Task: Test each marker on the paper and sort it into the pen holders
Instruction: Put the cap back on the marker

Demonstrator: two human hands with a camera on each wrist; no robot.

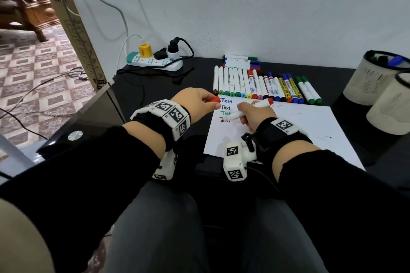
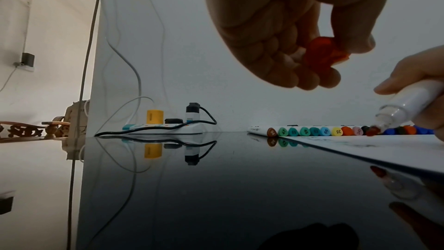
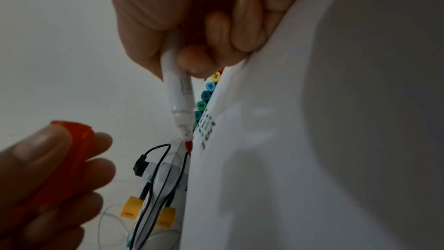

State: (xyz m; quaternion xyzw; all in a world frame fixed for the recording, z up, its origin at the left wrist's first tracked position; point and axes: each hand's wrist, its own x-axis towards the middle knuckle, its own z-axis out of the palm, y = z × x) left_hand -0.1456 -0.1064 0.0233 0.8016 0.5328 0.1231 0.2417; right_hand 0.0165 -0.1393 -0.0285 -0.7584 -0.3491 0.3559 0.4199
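Gripping a white-barrelled red marker [image 1: 248,109] in a writing hold, the right hand [image 1: 255,115] has its thumb and fingers curled round the barrel, and the red tip sits at the near-left part of the paper [image 1: 299,131], beside a red mark under three lines reading "Test" in blue, black and green. The right wrist view shows what the head view cannot: the felt tip right at the sheet, with the fingers [image 3: 194,62] clamped well up the barrel; whether the tip actually touches cannot be told. The left hand [image 1: 197,101] hovers just left of the paper's far corner, pinching the marker's red cap [image 1: 214,99] between thumb and forefinger. From the left wrist view the cap [image 2: 321,54] shows from below, the remaining fingers curled loosely beneath it and the hand clear of the glossy black table [image 2: 216,187]. A row of markers [image 1: 266,86] lies side by side just beyond the paper, with a few more markers [image 1: 241,62] stacked against the wall; only the left wrist view makes their numbered end caps legible. Two mesh pen holders [image 1: 377,88] stand at the right, the farther one holding several markers, seen in the head view alone. A power strip [image 1: 155,61] with plugs sits at the table's far left.
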